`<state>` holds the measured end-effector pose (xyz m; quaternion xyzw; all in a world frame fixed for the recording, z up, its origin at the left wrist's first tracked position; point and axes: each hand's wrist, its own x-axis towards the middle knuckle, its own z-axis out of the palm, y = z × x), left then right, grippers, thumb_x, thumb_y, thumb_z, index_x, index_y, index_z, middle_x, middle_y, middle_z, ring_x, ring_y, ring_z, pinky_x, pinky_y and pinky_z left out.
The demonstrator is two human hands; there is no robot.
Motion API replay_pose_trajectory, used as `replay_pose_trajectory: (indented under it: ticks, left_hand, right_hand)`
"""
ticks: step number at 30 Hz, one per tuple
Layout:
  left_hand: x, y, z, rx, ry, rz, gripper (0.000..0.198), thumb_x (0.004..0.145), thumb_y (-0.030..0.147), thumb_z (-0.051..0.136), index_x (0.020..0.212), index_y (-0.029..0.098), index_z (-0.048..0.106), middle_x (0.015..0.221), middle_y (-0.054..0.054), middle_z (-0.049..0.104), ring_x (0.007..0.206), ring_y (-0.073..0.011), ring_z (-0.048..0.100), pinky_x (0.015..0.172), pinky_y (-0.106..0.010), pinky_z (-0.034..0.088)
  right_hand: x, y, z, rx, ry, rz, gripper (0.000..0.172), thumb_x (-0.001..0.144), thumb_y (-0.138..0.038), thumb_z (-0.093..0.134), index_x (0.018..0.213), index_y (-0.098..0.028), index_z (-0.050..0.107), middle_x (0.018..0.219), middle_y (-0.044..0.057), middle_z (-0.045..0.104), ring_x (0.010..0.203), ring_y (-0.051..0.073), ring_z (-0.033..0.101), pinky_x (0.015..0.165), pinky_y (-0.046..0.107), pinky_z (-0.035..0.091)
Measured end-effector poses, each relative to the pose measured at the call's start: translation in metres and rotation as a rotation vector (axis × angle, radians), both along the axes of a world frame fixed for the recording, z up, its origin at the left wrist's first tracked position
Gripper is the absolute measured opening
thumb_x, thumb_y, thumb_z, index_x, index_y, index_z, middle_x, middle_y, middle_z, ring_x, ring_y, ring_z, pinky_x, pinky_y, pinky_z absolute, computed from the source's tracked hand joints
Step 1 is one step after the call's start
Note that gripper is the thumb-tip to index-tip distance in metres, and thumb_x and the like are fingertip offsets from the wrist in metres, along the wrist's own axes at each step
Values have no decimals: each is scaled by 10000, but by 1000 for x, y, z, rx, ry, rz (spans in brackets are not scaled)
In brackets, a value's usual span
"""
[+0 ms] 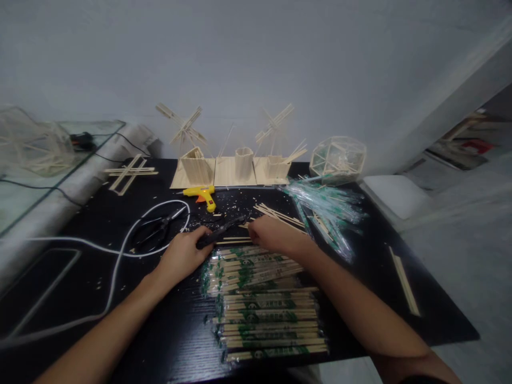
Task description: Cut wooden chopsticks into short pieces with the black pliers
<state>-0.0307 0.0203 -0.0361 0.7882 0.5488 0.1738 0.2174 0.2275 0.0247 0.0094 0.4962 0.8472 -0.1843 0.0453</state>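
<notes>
My left hand [186, 250] is closed around the handles of a black plier-like cutter [222, 230], whose jaws point right toward my other hand. My right hand [272, 233] is closed with its fingers curled under, just right of the jaws; what it pinches is hidden. Loose wooden chopsticks [280, 216] lie behind and beside it. Right in front of both hands is a stack of chopsticks in clear wrappers with green print [272, 314]. A yellow glue gun [202, 196] rests on its side beyond my left hand.
Black-handled scissors [160, 229] lie inside a loop of white cable [120, 253] on the left. Windmill-like stick models [198, 165] stand along the back of the black table [172, 341]. Torn wrappers [328, 205] and a round stick frame [340, 157] are at the right.
</notes>
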Motion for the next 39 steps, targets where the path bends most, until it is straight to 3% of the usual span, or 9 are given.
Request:
replay_pose_trajectory:
  ticks: [6,12,15,19,25,29,35,39]
  left_hand:
    - [-3,2,-1,8,-19,39,242,854,435,588,904,236,717,771,-4,761,650,-204,683,643,-265,455]
    - [-2,0,0,-24,-243,104,379,863,548,614,878,192,742,758,2,734,676,-180,640,647,-253,449]
    - [1,-1,2,-96,-426,188,438,819,587,657,809,155,731,661,6,661,620,-161,563,579,-253,406]
    - [4,-3,7,-213,-616,246,445,761,566,730,844,129,744,575,31,547,530,-116,434,512,-249,339]
    - [3,-5,5,-350,-791,235,455,738,545,787,882,117,737,550,59,443,500,-82,366,472,-224,271]
    - [5,-6,-1,-355,-811,237,467,778,576,744,830,112,730,536,57,422,494,-81,365,464,-217,264]
    - [15,-17,0,-238,-678,131,417,835,539,695,720,138,684,592,30,518,537,-99,430,510,-225,352]
    - [11,-20,3,-46,-571,53,330,904,475,624,867,157,701,767,-9,663,696,-159,585,662,-260,465]
  right_hand:
    - [-2,-2,-4,15,-44,44,218,883,-57,539,984,-103,727,985,173,744,865,247,692,736,290,441]
    - [8,-7,20,77,-29,7,253,865,23,461,990,-107,639,1062,173,695,916,236,637,761,290,415]
    - [10,-9,31,27,38,-25,212,861,8,471,958,-145,582,993,130,688,823,203,604,679,275,384]
    - [7,-11,35,-158,104,-5,169,871,-56,495,972,-188,524,811,39,656,637,159,518,556,264,303]
    - [10,-9,38,-132,196,6,123,976,-143,426,1009,-184,537,830,45,644,696,160,525,626,259,345]
    - [2,-11,34,-173,315,9,89,968,-173,516,965,-170,604,814,31,655,708,149,551,650,253,371]
    - [-32,-21,10,-117,753,-191,80,929,-229,636,941,-159,672,801,13,676,717,129,600,677,246,421]
    - [-36,-18,4,-125,910,-231,122,925,-278,645,939,-168,695,690,-29,593,597,102,489,578,237,365]
